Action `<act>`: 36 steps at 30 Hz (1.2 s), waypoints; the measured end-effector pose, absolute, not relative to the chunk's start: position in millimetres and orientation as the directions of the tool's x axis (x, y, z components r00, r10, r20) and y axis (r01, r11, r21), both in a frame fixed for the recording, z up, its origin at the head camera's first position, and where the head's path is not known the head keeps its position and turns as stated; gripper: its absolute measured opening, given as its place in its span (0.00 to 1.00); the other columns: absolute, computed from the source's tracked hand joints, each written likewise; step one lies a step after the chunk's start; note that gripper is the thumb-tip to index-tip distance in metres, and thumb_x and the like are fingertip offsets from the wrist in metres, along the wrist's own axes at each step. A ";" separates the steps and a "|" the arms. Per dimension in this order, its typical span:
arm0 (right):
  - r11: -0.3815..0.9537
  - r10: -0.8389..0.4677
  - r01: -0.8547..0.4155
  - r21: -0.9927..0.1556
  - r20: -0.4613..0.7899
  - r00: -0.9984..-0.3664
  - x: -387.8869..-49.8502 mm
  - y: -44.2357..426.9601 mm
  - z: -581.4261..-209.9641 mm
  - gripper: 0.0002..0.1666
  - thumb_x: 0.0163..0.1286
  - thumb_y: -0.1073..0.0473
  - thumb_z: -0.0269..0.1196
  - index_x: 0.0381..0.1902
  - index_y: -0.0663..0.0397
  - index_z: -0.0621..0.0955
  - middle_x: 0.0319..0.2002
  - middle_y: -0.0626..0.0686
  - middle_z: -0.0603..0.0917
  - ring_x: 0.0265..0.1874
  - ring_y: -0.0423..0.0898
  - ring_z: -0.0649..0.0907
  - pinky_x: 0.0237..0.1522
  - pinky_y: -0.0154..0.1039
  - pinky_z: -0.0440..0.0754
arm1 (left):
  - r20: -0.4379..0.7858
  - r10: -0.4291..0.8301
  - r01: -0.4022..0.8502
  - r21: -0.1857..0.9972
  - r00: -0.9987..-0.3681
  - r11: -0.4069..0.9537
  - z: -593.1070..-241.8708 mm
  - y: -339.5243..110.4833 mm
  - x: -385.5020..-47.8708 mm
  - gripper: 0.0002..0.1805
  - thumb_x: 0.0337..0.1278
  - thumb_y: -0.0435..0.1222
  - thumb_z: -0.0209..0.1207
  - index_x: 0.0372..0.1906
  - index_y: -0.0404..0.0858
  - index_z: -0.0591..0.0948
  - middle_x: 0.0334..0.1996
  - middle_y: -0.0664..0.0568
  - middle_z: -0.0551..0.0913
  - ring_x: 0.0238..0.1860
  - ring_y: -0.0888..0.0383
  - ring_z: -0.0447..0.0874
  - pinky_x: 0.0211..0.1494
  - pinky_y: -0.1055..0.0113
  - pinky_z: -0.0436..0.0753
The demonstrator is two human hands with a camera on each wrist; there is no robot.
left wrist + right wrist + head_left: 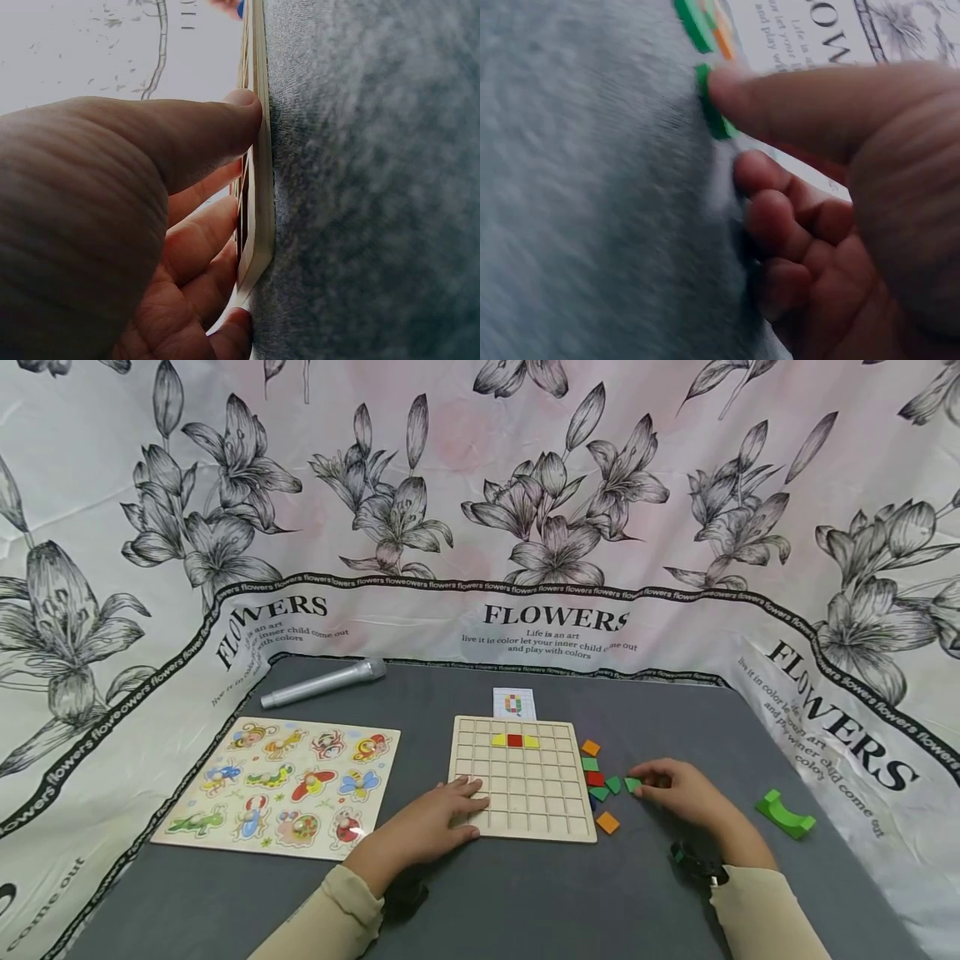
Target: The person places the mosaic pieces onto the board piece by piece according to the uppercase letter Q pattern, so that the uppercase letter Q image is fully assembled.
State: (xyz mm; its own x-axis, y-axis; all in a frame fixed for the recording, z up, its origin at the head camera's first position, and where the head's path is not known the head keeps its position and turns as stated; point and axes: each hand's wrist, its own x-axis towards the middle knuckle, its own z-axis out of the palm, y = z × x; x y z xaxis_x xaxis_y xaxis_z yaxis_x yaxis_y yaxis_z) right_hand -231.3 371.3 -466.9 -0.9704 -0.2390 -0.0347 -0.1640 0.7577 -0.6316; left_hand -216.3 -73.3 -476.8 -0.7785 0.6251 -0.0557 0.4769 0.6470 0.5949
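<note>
My left hand (433, 817) rests with spread fingers on the front left corner of a wooden grid board (528, 818). Its thumb touches the board's edge (259, 187) in the left wrist view. On the grid lie a red square tile (514, 741) and two yellow tiles, one on each side of it. To the right of the board, my right hand (686, 789) pinches a small green tile (632, 785) at the tabletop. The thumb lies on that green tile (714, 105) in the right wrist view; the index fingertip is hidden there.
Loose orange (607, 822), red (594, 778) and green tiles lie along the board's right edge. A pattern card (522, 702) sits behind the board. Left are an insect puzzle (285, 789) and a silver microphone-shaped object (324, 684); a green arched block (784, 815) lies far right.
</note>
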 end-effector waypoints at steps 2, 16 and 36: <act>0.764 -0.226 -0.166 -0.624 -0.018 -0.974 -230.6 367.7 -468.0 0.18 0.77 0.57 0.71 0.57 0.63 0.87 0.39 0.52 0.85 0.33 0.42 0.77 0.32 0.37 0.75 | -0.060 0.624 0.473 0.597 -0.779 0.648 -477.1 -73.8 -216.0 0.28 0.77 0.41 0.67 0.76 0.44 0.80 0.84 0.48 0.68 0.88 0.44 0.57 0.91 0.42 0.57; 0.777 -0.076 -0.114 -0.620 0.088 -0.993 -260.0 303.0 -462.7 0.06 0.81 0.61 0.67 0.51 0.57 0.84 0.47 0.59 0.89 0.46 0.55 0.88 0.44 0.51 0.89 | -0.052 0.624 0.479 0.591 -0.780 0.649 -476.2 -76.4 -217.5 0.27 0.77 0.41 0.67 0.76 0.43 0.81 0.84 0.47 0.69 0.88 0.44 0.57 0.91 0.41 0.57; 0.776 -0.197 -0.169 -0.608 0.022 -0.980 -296.0 216.6 -469.1 0.04 0.80 0.60 0.68 0.47 0.49 0.89 0.45 0.52 0.88 0.35 0.47 0.81 0.39 0.42 0.81 | -0.067 0.618 0.471 0.586 -0.783 0.659 -477.0 -73.5 -216.8 0.28 0.76 0.41 0.67 0.76 0.44 0.81 0.84 0.48 0.69 0.88 0.45 0.58 0.91 0.42 0.57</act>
